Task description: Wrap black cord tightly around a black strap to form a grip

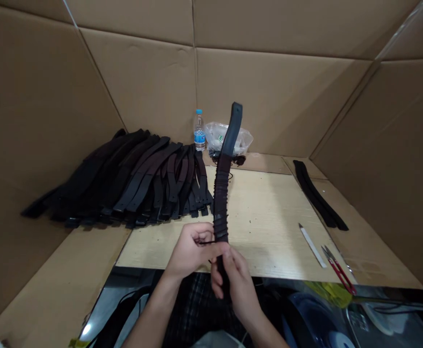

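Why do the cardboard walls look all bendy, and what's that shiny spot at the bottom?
In the head view, the wide lens bows the cardboard walls; the shiny spot is light glaring off a glossy dark surface; the pile of straps is too dark to show detail; the left hand, right hand and their strap look sharp.

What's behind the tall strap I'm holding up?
A clear plastic bag sits by the cardboard wall, with a water bottle beside it. The strap covers the bag's middle, so its contents there are hidden.
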### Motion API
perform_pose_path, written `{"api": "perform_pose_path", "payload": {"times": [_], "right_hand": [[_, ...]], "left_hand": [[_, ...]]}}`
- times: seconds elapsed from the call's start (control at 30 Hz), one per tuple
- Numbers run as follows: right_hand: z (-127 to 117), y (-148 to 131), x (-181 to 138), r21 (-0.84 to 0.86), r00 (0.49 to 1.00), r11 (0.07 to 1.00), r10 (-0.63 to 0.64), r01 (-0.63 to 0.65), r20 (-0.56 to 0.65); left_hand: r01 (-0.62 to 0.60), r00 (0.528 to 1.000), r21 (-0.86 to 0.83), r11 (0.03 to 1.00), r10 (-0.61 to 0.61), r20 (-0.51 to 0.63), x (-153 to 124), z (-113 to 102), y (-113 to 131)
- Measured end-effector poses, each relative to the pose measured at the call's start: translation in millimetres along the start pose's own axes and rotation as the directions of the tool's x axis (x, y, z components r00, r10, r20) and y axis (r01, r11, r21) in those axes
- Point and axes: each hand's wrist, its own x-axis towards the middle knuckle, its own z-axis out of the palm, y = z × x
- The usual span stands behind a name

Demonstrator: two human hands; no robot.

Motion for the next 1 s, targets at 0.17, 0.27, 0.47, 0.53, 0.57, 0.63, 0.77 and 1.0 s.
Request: {"api": "perform_pose_path", "payload": {"times": [0.17,0.27,0.47,0.53,0.57,0.63,0.77,1.0], "right_hand": [[-5,8,0,0.223,0.983,0.965,0.108,-0.14,0.149],[-7,12,0,0.238,0.977,0.96,0.102,-0.146,0.188],[-10,19,-7,0.208,0.939,0.948,0.174,-0.241,0.296],[-11,20,-8,0.209,0.931,0.944,0.184,-0.257,0.316],[-11,20,-8,0.212,0.93,0.943,0.181,-0.256,0.319],[-11,19,-8,0.208,0.931,0.947,0.17,-0.245,0.324],[-11,15,-6,0.154,0.926,0.962,0.164,-0.227,0.341],[-13,17,-9,-0.263,0.992,0.964,-0.007,0.041,0.129]], "left_hand": [[0.092,0.956,-0.143,0.985,-0.048,0.288,10,-6,-12],[0.071,0.967,-0.222,0.973,-0.012,0.255,13,-4,-12],[-0.118,0.991,-0.304,0.945,0.131,0.021,21,-13,3],[-0.139,0.989,-0.294,0.946,0.147,0.005,25,-18,5],[-0.141,0.989,-0.296,0.945,0.147,-0.002,27,-19,6],[-0.141,0.99,-0.316,0.938,0.142,-0.02,30,-20,7],[-0.15,0.989,-0.357,0.922,0.139,-0.057,31,-19,9],[-0.196,0.978,-0.322,0.926,0.161,-0.131,25,-18,22]]}}
